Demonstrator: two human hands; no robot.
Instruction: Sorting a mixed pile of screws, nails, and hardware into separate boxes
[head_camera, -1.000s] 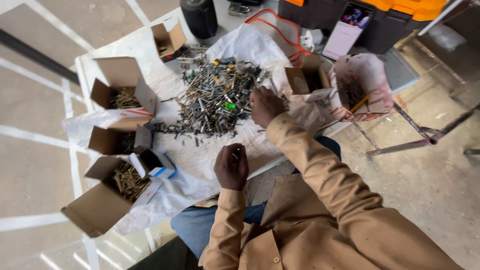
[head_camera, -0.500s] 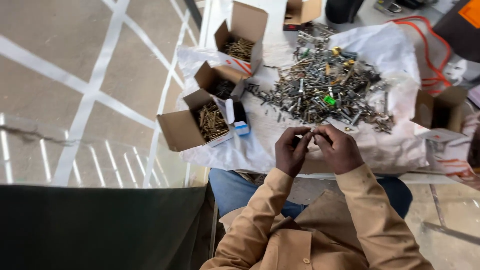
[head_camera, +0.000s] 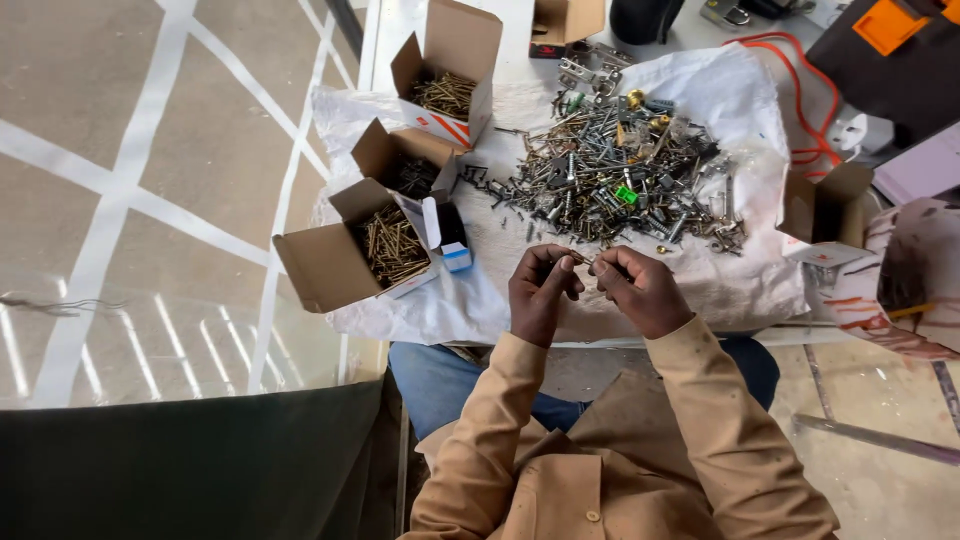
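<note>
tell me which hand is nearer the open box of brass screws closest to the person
Left. The left hand sits just right of the box of brass screws, with a small blue-and-white box between them. The right hand is farther right, beyond the left hand.

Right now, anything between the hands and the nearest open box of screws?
Nothing visible. The left hand and right hand pinch a small fastener over the white sheet; only bare sheet lies toward the box of screws, with a small blue-and-white box beside it.
</note>
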